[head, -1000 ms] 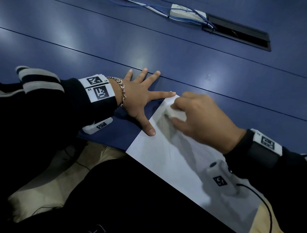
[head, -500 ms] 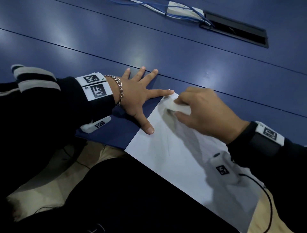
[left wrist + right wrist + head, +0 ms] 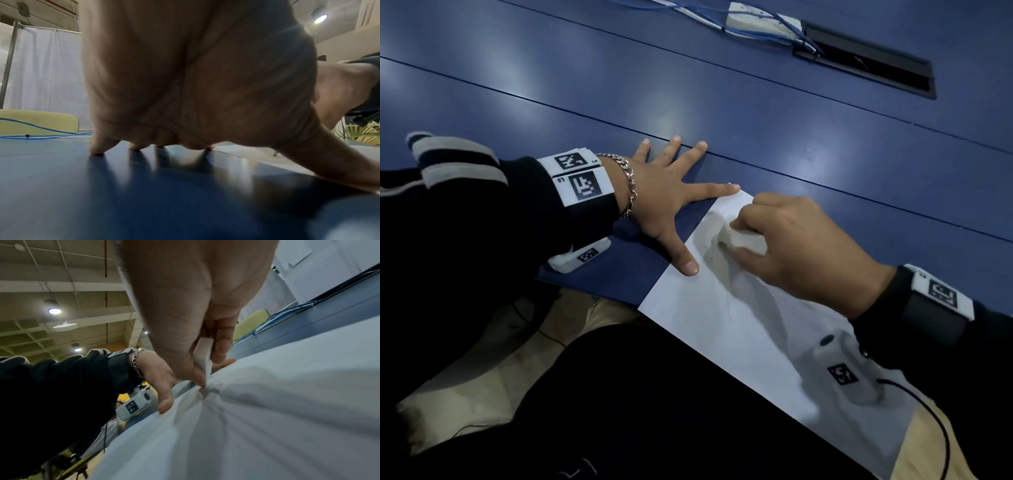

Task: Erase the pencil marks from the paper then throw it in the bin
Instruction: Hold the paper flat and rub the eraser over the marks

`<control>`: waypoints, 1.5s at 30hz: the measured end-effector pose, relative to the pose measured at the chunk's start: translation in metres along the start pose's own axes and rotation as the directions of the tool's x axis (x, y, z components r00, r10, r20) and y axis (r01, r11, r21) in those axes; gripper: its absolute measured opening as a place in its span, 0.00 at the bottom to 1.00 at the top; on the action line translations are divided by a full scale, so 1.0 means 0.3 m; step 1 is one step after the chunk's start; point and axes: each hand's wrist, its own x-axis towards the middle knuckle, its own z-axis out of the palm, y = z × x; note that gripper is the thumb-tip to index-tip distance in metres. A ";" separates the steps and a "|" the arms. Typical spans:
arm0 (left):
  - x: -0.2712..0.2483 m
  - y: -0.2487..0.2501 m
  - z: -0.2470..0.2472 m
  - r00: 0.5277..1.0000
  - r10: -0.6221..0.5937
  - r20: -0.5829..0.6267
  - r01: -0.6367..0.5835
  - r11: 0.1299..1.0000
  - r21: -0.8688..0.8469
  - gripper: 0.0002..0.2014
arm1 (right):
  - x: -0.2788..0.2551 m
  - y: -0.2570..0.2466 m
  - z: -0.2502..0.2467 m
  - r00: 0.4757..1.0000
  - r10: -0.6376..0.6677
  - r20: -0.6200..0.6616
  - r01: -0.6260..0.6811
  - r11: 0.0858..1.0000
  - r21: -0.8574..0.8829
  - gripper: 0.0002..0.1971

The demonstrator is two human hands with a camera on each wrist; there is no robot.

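Observation:
A white sheet of paper lies on the blue table, its near part hanging over the table edge. Faint grey pencil marks show near its left side. My left hand lies flat with fingers spread; its thumb and forefinger press the paper's left edge and far corner. My right hand pinches a white eraser and holds it against the paper near the far corner. In the right wrist view the eraser sits between thumb and fingers, its tip on the paper.
A white power strip with blue cables and a black cable slot lie at the table's far side. A yellow-green chair stands beyond the table. No bin is in view.
My right hand has slid the eraser back and forth over the paper's far corner, ending a little nearer the left edge. The left hand has stayed pressed in place.

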 end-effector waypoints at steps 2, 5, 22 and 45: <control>0.000 -0.002 0.000 1.000 0.001 -0.001 -0.001 1.000 -0.004 0.70 | 0.012 0.025 -0.012 1.000 0.027 0.015 -0.027 1.000 0.007 0.14; -0.001 -0.003 0.000 1.000 -0.002 0.001 0.002 1.000 -0.006 0.70 | 0.027 0.065 -0.026 0.996 0.084 -0.011 -0.084 0.996 0.035 0.11; 0.003 -0.004 0.002 1.000 -0.001 -0.013 0.001 1.000 0.002 0.67 | 0.074 0.026 -0.014 0.998 0.035 -0.050 -0.036 0.999 -0.012 0.14; 0.002 -0.004 0.002 1.000 0.001 -0.006 -0.001 1.000 0.000 0.67 | 0.068 -0.050 0.012 0.997 -0.059 -0.055 0.055 0.996 -0.075 0.08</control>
